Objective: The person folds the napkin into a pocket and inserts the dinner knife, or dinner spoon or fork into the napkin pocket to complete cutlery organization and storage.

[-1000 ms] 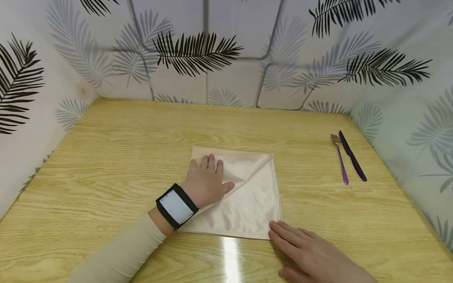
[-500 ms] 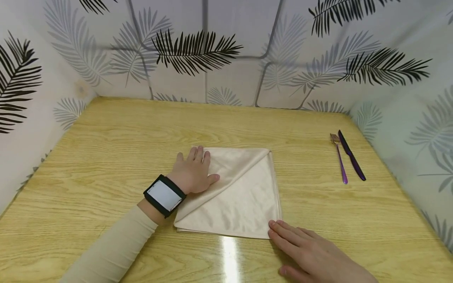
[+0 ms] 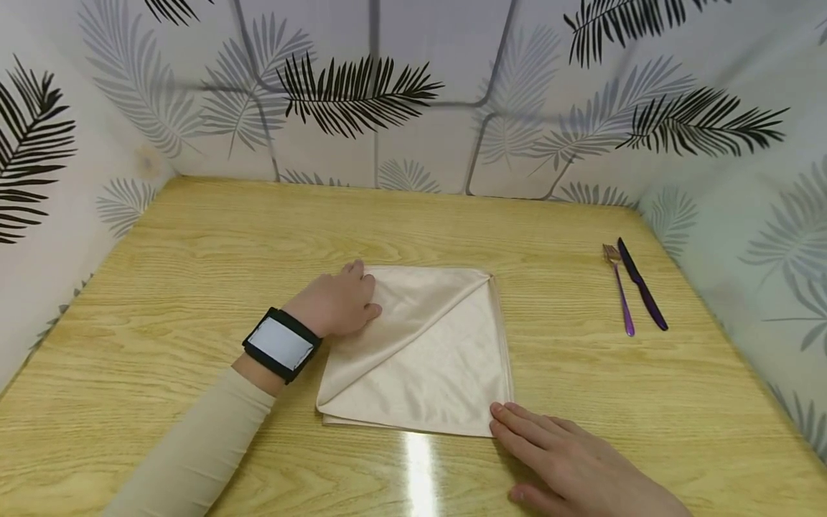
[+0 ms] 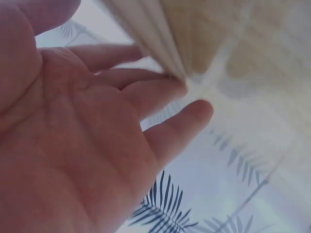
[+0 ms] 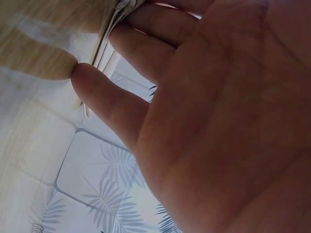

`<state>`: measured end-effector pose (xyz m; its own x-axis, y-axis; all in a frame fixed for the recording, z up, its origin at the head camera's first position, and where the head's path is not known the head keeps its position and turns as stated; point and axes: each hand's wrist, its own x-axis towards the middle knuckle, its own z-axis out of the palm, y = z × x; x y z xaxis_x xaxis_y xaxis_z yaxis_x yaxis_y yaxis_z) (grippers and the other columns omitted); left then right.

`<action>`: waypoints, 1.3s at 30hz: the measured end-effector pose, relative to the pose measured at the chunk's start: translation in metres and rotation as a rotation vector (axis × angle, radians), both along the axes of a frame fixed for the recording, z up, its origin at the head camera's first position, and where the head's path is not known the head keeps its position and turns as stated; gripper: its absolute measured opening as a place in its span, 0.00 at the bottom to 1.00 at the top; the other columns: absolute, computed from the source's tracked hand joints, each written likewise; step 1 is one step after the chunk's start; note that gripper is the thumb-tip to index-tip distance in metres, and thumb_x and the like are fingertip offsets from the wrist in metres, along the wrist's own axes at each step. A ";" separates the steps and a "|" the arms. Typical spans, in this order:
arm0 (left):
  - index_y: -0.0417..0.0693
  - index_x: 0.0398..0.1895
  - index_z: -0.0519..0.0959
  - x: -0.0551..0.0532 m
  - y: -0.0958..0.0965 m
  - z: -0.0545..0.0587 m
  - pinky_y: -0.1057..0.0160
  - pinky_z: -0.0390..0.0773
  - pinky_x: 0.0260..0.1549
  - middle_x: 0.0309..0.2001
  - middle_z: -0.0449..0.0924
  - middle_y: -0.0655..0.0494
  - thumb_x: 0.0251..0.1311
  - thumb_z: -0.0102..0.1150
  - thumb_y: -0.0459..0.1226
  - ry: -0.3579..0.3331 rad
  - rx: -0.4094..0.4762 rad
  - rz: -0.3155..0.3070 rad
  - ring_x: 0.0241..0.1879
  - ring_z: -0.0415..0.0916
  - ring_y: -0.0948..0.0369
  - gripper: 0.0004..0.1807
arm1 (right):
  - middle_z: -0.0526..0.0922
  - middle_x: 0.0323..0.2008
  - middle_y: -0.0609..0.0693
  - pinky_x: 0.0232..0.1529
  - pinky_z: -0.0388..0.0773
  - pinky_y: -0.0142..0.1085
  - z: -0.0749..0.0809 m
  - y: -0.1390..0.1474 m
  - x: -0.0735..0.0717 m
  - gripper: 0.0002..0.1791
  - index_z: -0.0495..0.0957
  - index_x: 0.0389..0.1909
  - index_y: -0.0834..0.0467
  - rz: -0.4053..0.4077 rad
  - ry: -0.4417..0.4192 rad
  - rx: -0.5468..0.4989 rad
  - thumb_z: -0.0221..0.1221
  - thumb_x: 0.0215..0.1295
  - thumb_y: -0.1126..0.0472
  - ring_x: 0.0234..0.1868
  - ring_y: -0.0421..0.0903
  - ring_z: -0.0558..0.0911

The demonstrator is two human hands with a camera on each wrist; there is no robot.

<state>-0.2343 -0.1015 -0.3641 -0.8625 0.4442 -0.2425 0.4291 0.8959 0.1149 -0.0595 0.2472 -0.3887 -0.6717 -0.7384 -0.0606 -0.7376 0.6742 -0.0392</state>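
A folded cream satin napkin (image 3: 446,359) lies on the table, with a diagonal fold running from its near left to its far right corner. At the napkin's far left corner, my left hand (image 3: 336,305) touches the cloth with slightly bent fingers. The left wrist view has those fingertips along the layered napkin edge (image 4: 155,39), thumb apart. My right hand (image 3: 568,459) rests its straight fingertips on the near right corner. From the right wrist, the fingers (image 5: 112,99) appear extended beside the cloth's edge.
A fork (image 3: 620,291) and a dark purple knife (image 3: 642,283) lie side by side on the right of the wooden table (image 3: 194,287). Behind the table hangs a leaf-patterned curtain (image 3: 413,143).
My left hand has slid left and away from me across the napkin to its far left corner, its fingers now more bent. The diagonal flap lies flatter. The right hand stays still.
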 end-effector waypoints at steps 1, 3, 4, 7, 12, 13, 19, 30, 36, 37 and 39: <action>0.34 0.64 0.71 0.000 -0.002 0.002 0.42 0.74 0.61 0.76 0.54 0.28 0.77 0.48 0.48 0.001 0.022 -0.002 0.66 0.72 0.41 0.27 | 0.65 0.77 0.47 0.60 0.78 0.47 0.000 0.000 0.000 0.36 0.65 0.76 0.51 0.001 0.004 0.000 0.47 0.76 0.35 0.74 0.48 0.71; 0.35 0.54 0.76 -0.001 -0.007 0.006 0.48 0.79 0.51 0.74 0.58 0.27 0.76 0.51 0.45 -0.003 0.061 -0.007 0.49 0.80 0.47 0.20 | 0.64 0.77 0.47 0.60 0.78 0.47 0.000 -0.001 -0.001 0.36 0.64 0.76 0.51 0.001 0.006 -0.001 0.47 0.76 0.35 0.74 0.48 0.71; 0.36 0.50 0.77 -0.002 -0.009 0.008 0.52 0.79 0.46 0.73 0.59 0.27 0.76 0.52 0.44 -0.006 0.072 -0.014 0.40 0.79 0.51 0.18 | 0.64 0.77 0.47 0.60 0.78 0.47 0.000 -0.001 -0.001 0.36 0.64 0.76 0.51 0.000 0.006 -0.001 0.47 0.76 0.35 0.74 0.47 0.71; 0.35 0.44 0.78 -0.003 -0.011 0.009 0.58 0.77 0.38 0.74 0.54 0.21 0.75 0.53 0.42 -0.048 0.091 -0.026 0.27 0.72 0.57 0.15 | 0.64 0.78 0.46 0.60 0.78 0.47 0.000 -0.001 -0.002 0.36 0.64 0.77 0.51 -0.003 0.009 -0.003 0.47 0.76 0.35 0.74 0.47 0.70; 0.32 0.47 0.78 -0.004 -0.009 0.010 0.57 0.77 0.43 0.74 0.47 0.18 0.76 0.51 0.42 -0.085 0.058 -0.034 0.35 0.76 0.53 0.18 | 0.66 0.77 0.48 0.59 0.80 0.47 0.005 -0.002 -0.004 0.36 0.64 0.76 0.52 0.034 0.010 0.009 0.48 0.76 0.35 0.73 0.48 0.72; 0.31 0.49 0.78 -0.004 -0.009 0.010 0.57 0.77 0.44 0.75 0.47 0.18 0.76 0.51 0.42 -0.084 0.049 -0.031 0.39 0.78 0.51 0.19 | 0.67 0.76 0.49 0.58 0.80 0.47 0.009 -0.002 -0.006 0.36 0.65 0.76 0.52 0.051 0.000 0.018 0.48 0.76 0.36 0.72 0.49 0.73; 0.30 0.58 0.75 -0.001 -0.008 0.011 0.50 0.77 0.57 0.76 0.44 0.19 0.76 0.49 0.45 -0.106 0.025 -0.002 0.67 0.71 0.38 0.25 | 0.74 0.71 0.51 0.53 0.82 0.51 0.061 0.001 -0.024 0.36 0.64 0.76 0.51 0.096 -0.085 0.077 0.49 0.75 0.36 0.63 0.50 0.81; 0.32 0.59 0.73 0.000 -0.008 0.006 0.50 0.77 0.58 0.69 0.64 0.31 0.74 0.54 0.45 -0.104 0.041 -0.027 0.61 0.73 0.47 0.24 | 0.82 0.57 0.63 0.37 0.84 0.41 0.091 -0.026 -0.195 0.19 0.74 0.64 0.63 -0.336 -0.389 -0.293 0.52 0.78 0.60 0.43 0.53 0.87; 0.32 0.61 0.73 -0.002 -0.008 0.005 0.53 0.79 0.54 0.66 0.67 0.34 0.73 0.56 0.45 -0.096 0.016 -0.040 0.53 0.76 0.51 0.26 | 0.76 0.56 0.67 0.33 0.85 0.41 0.037 -0.038 -0.241 0.21 0.69 0.66 0.69 -0.515 -0.623 -0.466 0.49 0.78 0.64 0.36 0.51 0.86; 0.32 0.61 0.73 -0.002 -0.009 0.006 0.53 0.79 0.54 0.66 0.67 0.34 0.73 0.56 0.45 -0.090 0.012 -0.034 0.54 0.76 0.50 0.25 | 0.78 0.54 0.67 0.33 0.85 0.42 0.033 -0.041 -0.245 0.21 0.69 0.65 0.69 -0.524 -0.638 -0.480 0.49 0.77 0.64 0.35 0.51 0.86; 0.32 0.61 0.73 -0.003 -0.011 0.008 0.52 0.79 0.55 0.66 0.67 0.34 0.73 0.55 0.45 -0.081 0.005 -0.024 0.57 0.75 0.49 0.26 | 0.81 0.47 0.66 0.33 0.86 0.42 0.027 -0.046 -0.250 0.19 0.71 0.63 0.69 -0.537 -0.652 -0.505 0.48 0.77 0.65 0.33 0.50 0.86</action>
